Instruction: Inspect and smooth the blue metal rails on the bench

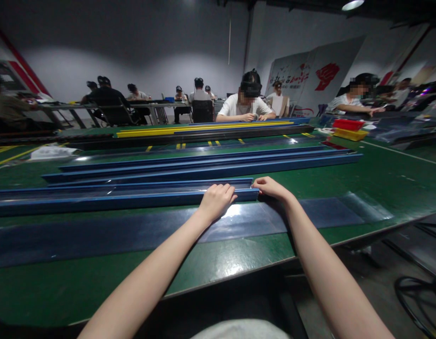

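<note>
A long blue plastic channel [108, 203] with raised sides lies across the green table, its right end in front of me. My left hand [218, 200] is closed over the near side wall a little short of that end, fingers curled inside. At the end itself, my right hand [272, 188] is closed in a pinch, its fingertips on the channel's tip. What lies between those fingertips is partly hidden. Nearer to me, a flat strip under clear film [129, 233] runs below both hands and forearms.
More blue channels [204, 165] lie parallel behind mine. Farther back are yellow strips [207, 128] and a dark strip. A red tray [348, 124] and a yellow tray [350, 135] stand at the back right. A person [244, 106] sits across the table; others work behind.
</note>
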